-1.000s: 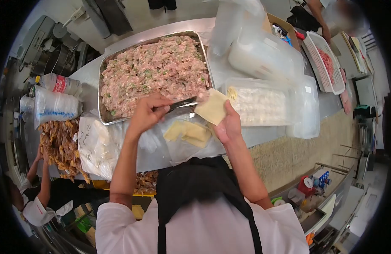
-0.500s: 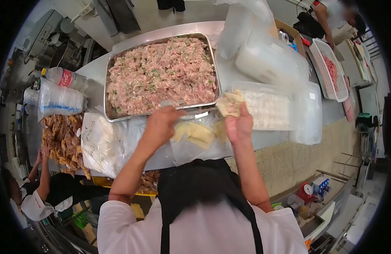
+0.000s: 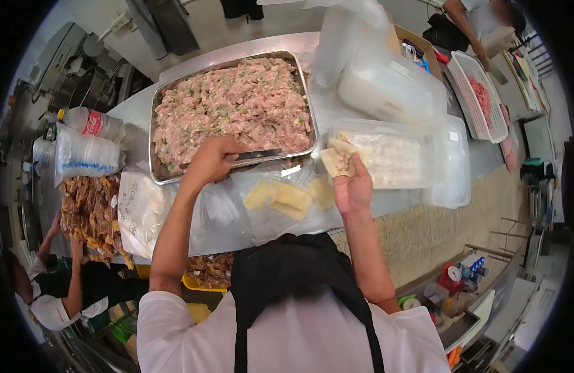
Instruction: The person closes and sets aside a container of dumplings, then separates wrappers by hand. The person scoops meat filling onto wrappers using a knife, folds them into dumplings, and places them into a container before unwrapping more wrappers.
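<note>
My left hand grips a narrow, flat-bladed metal spatula. Its blade lies along the near edge of a metal tray heaped with ground meat mixture flecked with green. On the fingers of my right hand rests a pale dumpling wrapper with some meat on it, held by the thumb. Below the tray, several yellowish wrappers lie on plastic sheeting. Just right of my right hand is a clear plastic container with rows of pale pieces inside.
Stacked translucent containers stand at the back right, near a white basket of meat. On the left are a cola bottle, bagged cups and bagged brown food. Co-workers stand at the far left and upper right.
My left hand has moved left and up with the spatula, from beside the wrapper to the tray's near edge. My right hand stays nearly in place, the wrapper now lying more open.
</note>
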`<action>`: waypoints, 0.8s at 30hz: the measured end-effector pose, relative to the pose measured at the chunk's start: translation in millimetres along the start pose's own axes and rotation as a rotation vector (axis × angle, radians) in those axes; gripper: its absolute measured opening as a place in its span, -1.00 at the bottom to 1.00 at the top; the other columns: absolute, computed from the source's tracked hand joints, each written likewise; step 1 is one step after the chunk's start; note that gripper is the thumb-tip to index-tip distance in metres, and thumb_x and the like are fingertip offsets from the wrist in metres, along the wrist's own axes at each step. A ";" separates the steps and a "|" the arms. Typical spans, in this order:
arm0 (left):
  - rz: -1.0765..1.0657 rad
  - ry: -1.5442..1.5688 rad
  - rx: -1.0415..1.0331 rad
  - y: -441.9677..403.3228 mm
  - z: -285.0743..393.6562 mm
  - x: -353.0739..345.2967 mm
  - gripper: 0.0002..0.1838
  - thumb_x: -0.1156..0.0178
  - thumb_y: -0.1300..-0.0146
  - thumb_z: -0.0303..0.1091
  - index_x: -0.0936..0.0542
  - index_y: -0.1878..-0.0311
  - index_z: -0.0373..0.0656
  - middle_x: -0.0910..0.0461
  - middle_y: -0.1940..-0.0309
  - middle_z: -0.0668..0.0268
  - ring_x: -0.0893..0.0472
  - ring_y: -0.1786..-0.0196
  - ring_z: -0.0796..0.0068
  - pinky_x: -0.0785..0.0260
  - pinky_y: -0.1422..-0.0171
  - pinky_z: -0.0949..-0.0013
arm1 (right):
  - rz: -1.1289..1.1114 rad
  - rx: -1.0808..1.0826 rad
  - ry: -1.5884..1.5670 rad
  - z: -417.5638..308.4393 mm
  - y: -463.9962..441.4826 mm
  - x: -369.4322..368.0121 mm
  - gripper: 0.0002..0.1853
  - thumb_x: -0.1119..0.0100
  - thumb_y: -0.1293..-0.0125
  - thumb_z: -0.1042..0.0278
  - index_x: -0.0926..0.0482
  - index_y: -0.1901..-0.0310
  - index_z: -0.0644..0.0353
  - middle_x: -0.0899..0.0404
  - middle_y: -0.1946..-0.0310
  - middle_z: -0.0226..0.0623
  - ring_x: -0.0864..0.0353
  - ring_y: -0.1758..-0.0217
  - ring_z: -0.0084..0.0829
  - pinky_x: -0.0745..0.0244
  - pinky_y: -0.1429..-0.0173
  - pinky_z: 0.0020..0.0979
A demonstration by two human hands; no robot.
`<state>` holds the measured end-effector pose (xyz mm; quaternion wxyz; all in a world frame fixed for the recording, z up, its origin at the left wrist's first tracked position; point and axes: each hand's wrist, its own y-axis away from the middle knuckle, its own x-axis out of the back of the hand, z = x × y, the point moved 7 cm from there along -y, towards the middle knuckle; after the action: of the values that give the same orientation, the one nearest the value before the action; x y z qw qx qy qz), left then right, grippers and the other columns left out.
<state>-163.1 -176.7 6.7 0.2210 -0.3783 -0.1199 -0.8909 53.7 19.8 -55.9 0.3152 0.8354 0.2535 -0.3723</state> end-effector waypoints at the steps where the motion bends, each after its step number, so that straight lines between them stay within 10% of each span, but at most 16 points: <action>1: -0.014 0.051 -0.013 4.5 4.9 4.9 -0.63 -0.18 -0.05 -0.76 -0.74 0.09 -0.23 -0.63 0.38 0.15 -0.63 0.33 0.24 -0.46 0.20 0.32 | -0.021 -0.034 0.005 6.9 0.0 -1.6 -0.50 0.28 -0.64 0.22 -0.24 -0.40 0.46 -0.35 -0.38 0.05 -0.35 -0.46 -0.07 -0.20 -0.59 -0.08; 5: 0.048 0.418 0.086 26.9 25.4 -6.8 -0.69 -0.24 -0.13 -0.69 -0.76 0.08 -0.18 -0.63 0.33 0.20 -0.62 0.33 0.25 -0.42 0.22 0.32 | -0.029 -0.181 -0.135 34.8 4.5 -17.8 -0.49 0.32 -0.65 0.20 -0.23 -0.40 0.44 -0.37 -0.36 0.06 -0.36 -0.44 -0.06 -0.20 -0.59 -0.07; 9: 0.187 -0.022 -0.212 39.5 52.2 -47.8 -0.72 -0.28 -0.14 -0.66 -0.75 0.08 -0.21 -0.61 0.28 0.17 -0.66 0.34 0.23 -0.48 0.24 0.28 | -0.096 -0.244 -0.214 44.4 5.0 -36.2 -0.49 0.35 -0.66 0.18 -0.24 -0.39 0.45 -0.40 -0.32 0.06 -0.38 -0.41 -0.06 -0.21 -0.58 -0.07; 15: 0.286 0.070 -0.093 57.9 81.1 -36.8 -0.69 -0.30 -0.11 -0.72 -0.76 0.10 -0.17 -0.59 0.31 0.23 -0.62 0.35 0.33 -0.44 0.29 0.34 | 0.028 -0.169 -0.121 42.2 -2.6 -14.4 -0.47 0.34 -0.66 0.15 -0.23 -0.37 0.47 -0.41 -0.27 0.07 -0.38 -0.39 -0.03 -0.26 -0.54 -0.07; 22: 0.233 0.195 -0.109 59.1 78.8 -32.6 -0.72 -0.31 -0.11 -0.70 -0.74 0.11 -0.22 -0.58 0.40 0.25 -0.60 0.38 0.34 -0.41 0.32 0.35 | -0.395 -0.236 -0.047 28.6 27.4 -44.9 -0.30 -0.08 -0.20 0.51 -0.22 -0.42 0.40 -0.45 -0.27 0.01 -0.40 -0.41 -0.07 -0.21 -0.56 -0.18; 24: 0.200 0.184 -0.080 64.8 85.7 -24.3 -0.69 -0.32 -0.09 -0.70 -0.75 0.09 -0.21 -0.58 0.41 0.24 -0.61 0.38 0.33 -0.41 0.33 0.35 | -0.362 0.049 0.648 28.3 29.8 -28.1 -0.29 -0.18 -0.10 0.63 -0.33 -0.37 0.32 -0.56 -0.17 0.01 -0.54 -0.31 -0.12 -0.40 -0.42 -0.24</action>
<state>-63.5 -193.2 50.8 0.3035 -0.3136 -0.0252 -0.8994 43.5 -25.7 -38.7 0.1277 0.8588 0.4747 -0.1441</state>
